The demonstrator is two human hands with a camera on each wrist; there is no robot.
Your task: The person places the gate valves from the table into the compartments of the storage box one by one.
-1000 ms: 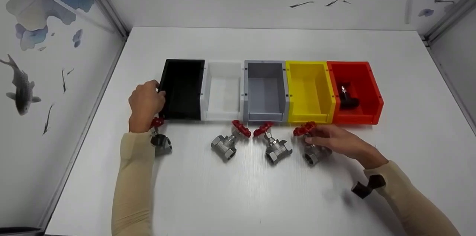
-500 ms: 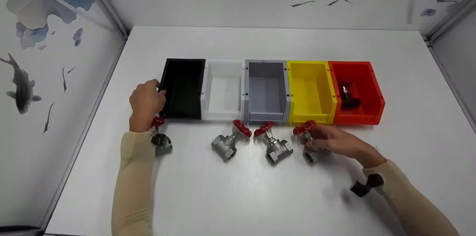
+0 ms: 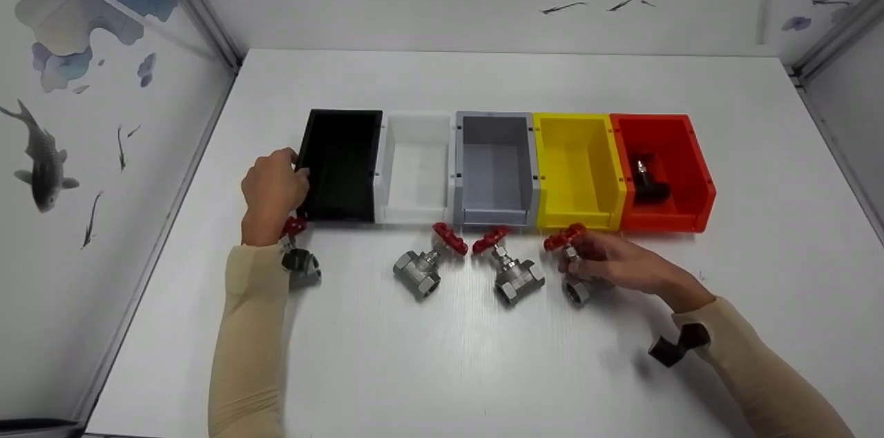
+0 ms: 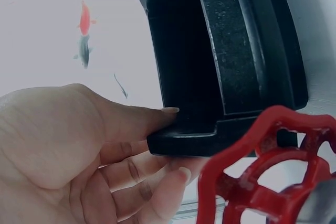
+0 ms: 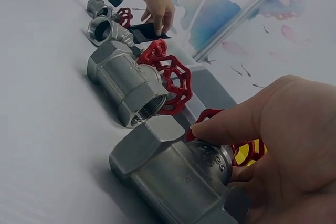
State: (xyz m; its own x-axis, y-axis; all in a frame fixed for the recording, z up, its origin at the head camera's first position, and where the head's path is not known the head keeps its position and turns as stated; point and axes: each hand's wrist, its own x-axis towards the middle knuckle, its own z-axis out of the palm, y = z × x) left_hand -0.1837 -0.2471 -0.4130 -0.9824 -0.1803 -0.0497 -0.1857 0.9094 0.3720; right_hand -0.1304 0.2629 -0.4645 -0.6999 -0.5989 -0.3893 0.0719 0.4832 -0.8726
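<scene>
My left hand (image 3: pixel 271 186) pinches the left wall of the black bin (image 3: pixel 342 162). In the left wrist view the thumb lies inside the bin's edge and the fingers curl outside it. At the right, my right hand (image 3: pixel 621 262) holds a steel valve (image 3: pixel 575 291) with a red handwheel. Its thumb presses near the valve's neck, and the other fingers are partly hidden behind the metal body. Two similar valves lie between the hands, one on the left (image 3: pixel 418 272) and one on the right (image 3: pixel 516 279). Another valve (image 3: pixel 309 277) sits beside my left wrist, partly covered by it.
Right of the black bin, in one row, stand a white bin (image 3: pixel 416 168), a grey bin (image 3: pixel 494 175), a yellow bin (image 3: pixel 572 162) and a red bin (image 3: pixel 680 168). Inside the red one lies a black piece with a silver end (image 3: pixel 649 188). Printed panels border the white table (image 3: pixel 442 369).
My right thumb has shifted slightly downward on the valve. My left hand keeps its hold on the black bin, and the bins and other valves have not moved.
</scene>
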